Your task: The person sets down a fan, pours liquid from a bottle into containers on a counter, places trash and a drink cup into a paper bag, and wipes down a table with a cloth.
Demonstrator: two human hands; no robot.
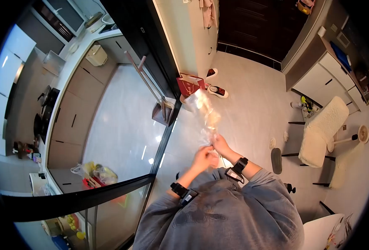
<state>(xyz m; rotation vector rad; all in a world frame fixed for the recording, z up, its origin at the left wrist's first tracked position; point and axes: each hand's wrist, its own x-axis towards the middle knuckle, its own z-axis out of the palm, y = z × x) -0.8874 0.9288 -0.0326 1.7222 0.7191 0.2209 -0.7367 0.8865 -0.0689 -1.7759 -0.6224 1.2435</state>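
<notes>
1 clear crinkled plastic bag, 2 hands.
Right hand pinches near end; left hand: can't tell grip. Far end in front of 1 red rectangular paper bag; 2 white shoes right of it.

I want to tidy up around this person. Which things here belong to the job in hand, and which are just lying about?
Seemingly in use:
clear plastic, in the right hand
left hand, close beside it

Apparently unused:
dustpan
grey slipper
patterned shoe
</notes>
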